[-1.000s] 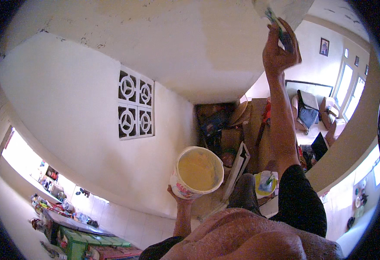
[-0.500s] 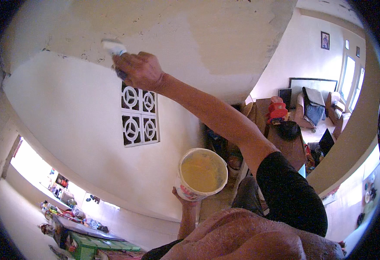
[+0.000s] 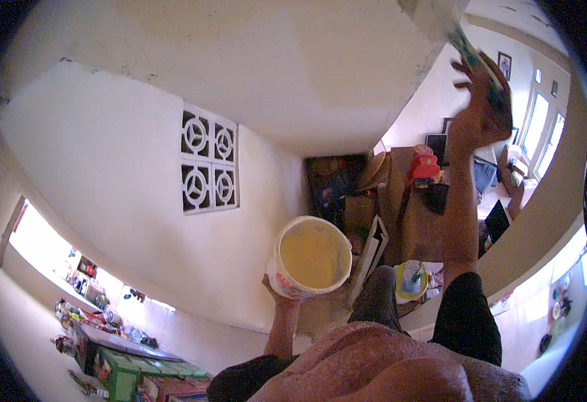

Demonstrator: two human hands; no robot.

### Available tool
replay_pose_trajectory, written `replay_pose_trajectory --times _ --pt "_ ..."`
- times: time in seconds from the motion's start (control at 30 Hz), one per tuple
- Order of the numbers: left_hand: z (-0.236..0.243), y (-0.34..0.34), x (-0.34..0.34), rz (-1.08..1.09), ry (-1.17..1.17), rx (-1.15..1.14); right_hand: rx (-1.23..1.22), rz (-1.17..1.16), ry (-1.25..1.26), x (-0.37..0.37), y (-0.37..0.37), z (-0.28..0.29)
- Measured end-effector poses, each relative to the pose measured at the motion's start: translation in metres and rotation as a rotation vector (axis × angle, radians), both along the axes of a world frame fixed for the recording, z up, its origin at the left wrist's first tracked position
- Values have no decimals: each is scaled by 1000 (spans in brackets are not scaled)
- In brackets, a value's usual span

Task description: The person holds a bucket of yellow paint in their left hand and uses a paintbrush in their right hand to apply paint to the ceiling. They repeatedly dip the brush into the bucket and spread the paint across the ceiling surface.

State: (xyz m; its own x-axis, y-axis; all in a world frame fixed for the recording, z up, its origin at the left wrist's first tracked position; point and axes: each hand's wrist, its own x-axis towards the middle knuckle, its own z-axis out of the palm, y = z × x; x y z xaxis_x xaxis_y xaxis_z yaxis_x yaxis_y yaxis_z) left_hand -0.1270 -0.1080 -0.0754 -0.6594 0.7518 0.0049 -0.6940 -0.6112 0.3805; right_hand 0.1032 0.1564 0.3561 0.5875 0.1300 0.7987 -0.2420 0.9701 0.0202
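My left hand [image 3: 279, 289] grips the side of a white plastic bucket [image 3: 307, 293], low in front of me. Pale yellow paint [image 3: 310, 256] shows inside the tilted bucket. Raised at the upper right, my right hand [image 3: 482, 106] is closed on the handle of a wide paintbrush [image 3: 466, 48], some fingers spread off it. The green handle can be made out, while the pale bristles are smeared by motion close to the edge of the sloping ceiling surface [image 3: 273, 60]. Whether they touch it I cannot tell.
A white wall with a vent block grille [image 3: 209, 161] stands left of the bucket. Beyond it are a brown table [image 3: 417, 228] with red objects [image 3: 424, 166], and a yellow container [image 3: 411, 281] near my leg. A green cabinet [image 3: 122, 375] is at the lower left.
My right hand has swept the brush from the upper left across to the upper right. The bucket stays in my left hand, slightly higher in view.
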Motion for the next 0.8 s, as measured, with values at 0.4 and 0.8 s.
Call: replay_pose_trajectory --times 0.4,0.8 --pt "28 22 -17 22 102 -84 -545 257 -1323 -29 -74 -160" --pt "65 15 -6 51 256 -235 -372 -4 -1639 -81 -71 -236"
